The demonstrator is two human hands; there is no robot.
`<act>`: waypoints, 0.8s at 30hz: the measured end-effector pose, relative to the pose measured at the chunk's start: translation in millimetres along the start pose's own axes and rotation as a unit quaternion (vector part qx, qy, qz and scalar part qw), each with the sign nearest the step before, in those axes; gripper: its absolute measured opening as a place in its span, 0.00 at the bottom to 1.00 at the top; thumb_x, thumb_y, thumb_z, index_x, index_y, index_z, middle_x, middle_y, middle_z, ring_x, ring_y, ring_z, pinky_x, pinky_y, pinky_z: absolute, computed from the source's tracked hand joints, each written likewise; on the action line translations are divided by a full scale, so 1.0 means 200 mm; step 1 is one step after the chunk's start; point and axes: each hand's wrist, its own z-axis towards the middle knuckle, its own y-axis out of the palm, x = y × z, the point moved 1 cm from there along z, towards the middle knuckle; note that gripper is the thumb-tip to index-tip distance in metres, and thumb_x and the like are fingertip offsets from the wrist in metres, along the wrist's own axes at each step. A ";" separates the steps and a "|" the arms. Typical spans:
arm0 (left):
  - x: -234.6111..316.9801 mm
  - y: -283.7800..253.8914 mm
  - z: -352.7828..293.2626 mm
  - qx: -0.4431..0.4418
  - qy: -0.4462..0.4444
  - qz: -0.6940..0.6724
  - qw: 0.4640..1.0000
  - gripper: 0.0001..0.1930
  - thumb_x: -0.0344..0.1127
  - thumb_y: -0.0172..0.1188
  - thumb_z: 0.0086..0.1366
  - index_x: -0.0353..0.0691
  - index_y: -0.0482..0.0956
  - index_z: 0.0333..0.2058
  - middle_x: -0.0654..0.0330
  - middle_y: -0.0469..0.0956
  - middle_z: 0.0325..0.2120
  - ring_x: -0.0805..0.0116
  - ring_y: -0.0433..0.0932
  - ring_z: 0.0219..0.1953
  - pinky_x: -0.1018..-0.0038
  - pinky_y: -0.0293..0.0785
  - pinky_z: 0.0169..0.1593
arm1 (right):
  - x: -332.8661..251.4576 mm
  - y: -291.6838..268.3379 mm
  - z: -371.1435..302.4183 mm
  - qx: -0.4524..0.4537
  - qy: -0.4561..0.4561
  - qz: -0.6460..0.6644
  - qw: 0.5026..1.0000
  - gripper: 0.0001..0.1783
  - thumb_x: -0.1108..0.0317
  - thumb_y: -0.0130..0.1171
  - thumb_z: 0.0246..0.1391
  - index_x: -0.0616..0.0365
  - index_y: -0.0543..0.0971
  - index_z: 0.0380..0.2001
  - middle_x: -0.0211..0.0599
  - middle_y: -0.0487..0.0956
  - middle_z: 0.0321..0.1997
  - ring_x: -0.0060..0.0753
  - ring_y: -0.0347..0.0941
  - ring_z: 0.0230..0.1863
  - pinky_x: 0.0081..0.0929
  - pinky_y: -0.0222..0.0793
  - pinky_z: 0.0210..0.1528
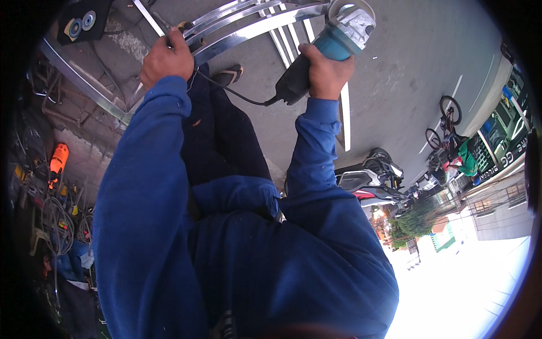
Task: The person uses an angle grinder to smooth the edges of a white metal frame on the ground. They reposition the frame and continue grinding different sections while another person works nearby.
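My right hand [329,72] is wrapped round the body of a teal and black angle grinder [333,44] with a silver gear head. The grinder's disc [353,8] is at the top of the view, beside the end of a shiny metal frame [257,29]. From the grinder's rear, a dark cord [237,94] curves left toward my left hand [167,59]. That hand is closed at the near left end of the metal frame, its fingertips partly hidden. Whether the disc touches the metal, I cannot tell.
White metal bars [281,42] lie on the grey pavement beyond the frame. A long metal rail [84,82] runs along the left. Coiled cables [56,223] and an orange tool or bottle [58,161] lie farther left. A motorcycle [370,175] and a bicycle [446,124] stand to the right.
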 end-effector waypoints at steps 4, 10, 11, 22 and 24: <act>0.01 0.00 0.00 0.017 0.006 0.009 1.000 0.30 0.62 0.39 0.66 0.47 0.82 0.45 0.48 0.81 0.42 0.44 0.76 0.48 0.55 0.69 0.54 | -0.03 0.02 -0.02 0.015 -0.017 -0.077 0.997 0.39 0.69 0.72 0.26 0.68 0.70 0.47 0.47 0.77 0.43 0.43 0.76 0.43 0.35 0.72 0.48; 0.01 0.00 -0.01 0.028 0.001 0.004 1.000 0.29 0.62 0.40 0.65 0.48 0.83 0.44 0.48 0.81 0.40 0.45 0.77 0.47 0.56 0.70 0.53 | -0.03 0.05 -0.08 0.053 -0.055 -0.132 0.988 0.39 0.67 0.72 0.26 0.67 0.69 0.47 0.51 0.77 0.43 0.49 0.76 0.45 0.38 0.71 0.50; 0.01 0.00 -0.01 0.024 -0.003 0.002 1.000 0.29 0.63 0.40 0.65 0.48 0.83 0.44 0.48 0.81 0.40 0.45 0.77 0.47 0.56 0.70 0.53 | -0.03 0.06 -0.08 0.051 -0.067 -0.136 0.987 0.39 0.67 0.72 0.26 0.67 0.69 0.47 0.51 0.78 0.43 0.49 0.76 0.44 0.38 0.71 0.50; 0.01 -0.01 -0.01 0.012 -0.001 -0.004 1.000 0.29 0.64 0.40 0.64 0.51 0.83 0.45 0.49 0.82 0.40 0.43 0.76 0.49 0.56 0.69 0.55 | -0.04 0.09 -0.02 0.047 -0.096 -0.149 0.983 0.38 0.64 0.71 0.25 0.68 0.68 0.44 0.54 0.78 0.41 0.51 0.77 0.43 0.41 0.72 0.48; 0.02 -0.01 -0.01 0.028 0.003 -0.004 1.000 0.28 0.62 0.42 0.64 0.49 0.83 0.43 0.49 0.82 0.38 0.43 0.78 0.46 0.55 0.70 0.53 | -0.03 0.10 -0.02 0.054 -0.094 -0.145 0.983 0.38 0.64 0.71 0.26 0.68 0.68 0.44 0.55 0.78 0.41 0.52 0.77 0.43 0.41 0.72 0.48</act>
